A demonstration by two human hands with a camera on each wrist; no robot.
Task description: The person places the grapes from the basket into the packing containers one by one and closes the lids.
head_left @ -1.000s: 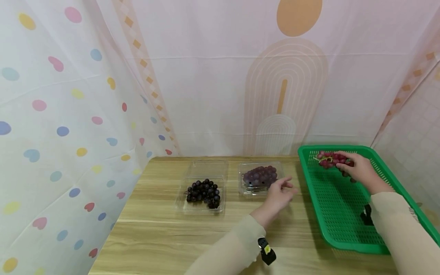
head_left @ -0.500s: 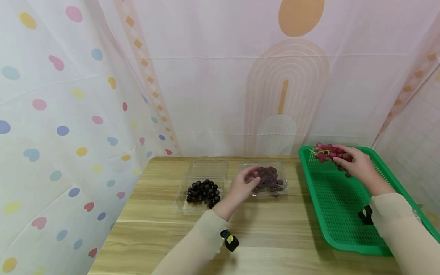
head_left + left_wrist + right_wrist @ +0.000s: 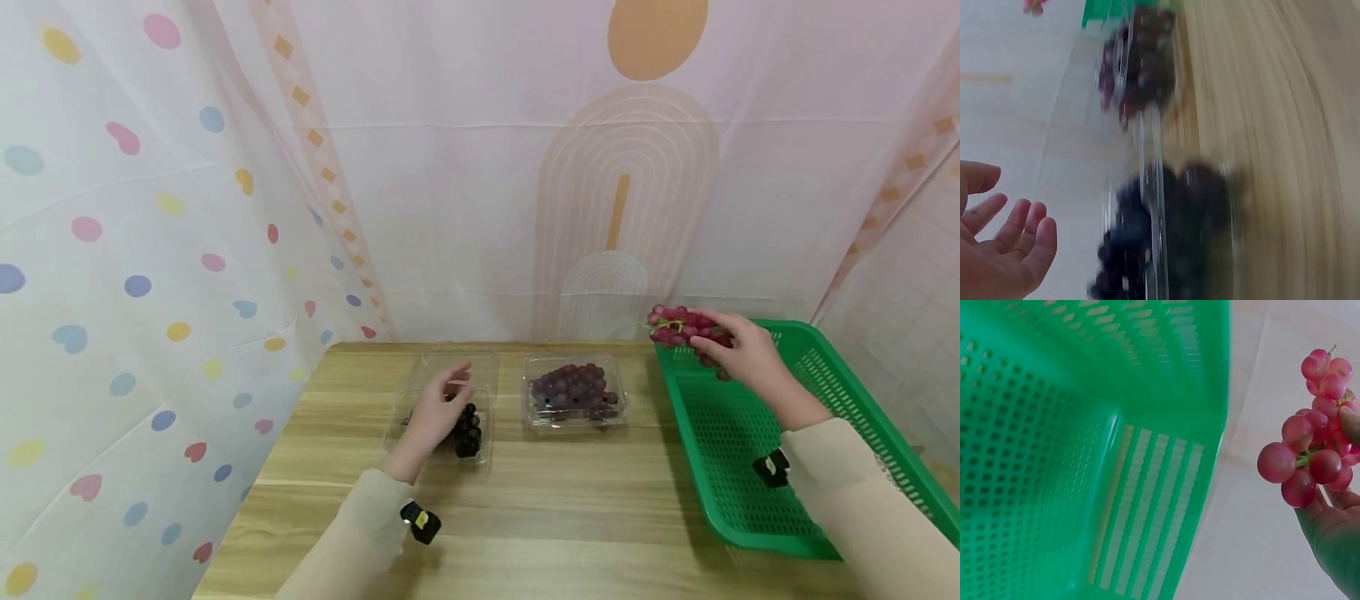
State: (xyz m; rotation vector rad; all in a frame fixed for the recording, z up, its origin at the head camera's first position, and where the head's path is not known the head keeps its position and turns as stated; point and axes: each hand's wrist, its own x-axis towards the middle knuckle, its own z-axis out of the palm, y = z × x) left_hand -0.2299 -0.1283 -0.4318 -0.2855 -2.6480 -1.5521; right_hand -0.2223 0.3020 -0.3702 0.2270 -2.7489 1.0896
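A bunch of red grapes [image 3: 675, 326] with a green stem hangs from my right hand [image 3: 742, 350], which pinches it above the basket's far left corner. The right wrist view shows the same red grapes [image 3: 1313, 447] between thumb and fingers. My left hand [image 3: 433, 412] hovers over an opened clear plastic box [image 3: 486, 450] holding black grapes [image 3: 467, 433], hiding part of them. In the left wrist view the left hand [image 3: 1007, 250] has relaxed, spread fingers and holds nothing. Those black grapes [image 3: 1129, 231] look blurred there.
Another clear box [image 3: 536, 421] of dark red grapes [image 3: 573, 383] stands mid-table, its lid apparently down. The green basket [image 3: 693, 467] occupies the right side of the wooden table [image 3: 570, 517]. Curtains hang behind and on the left.
My left hand has swept left from beside the middle box, past it, to the black grapes' box. My right hand has lifted the red grapes slightly and carried them left toward the basket's rim.
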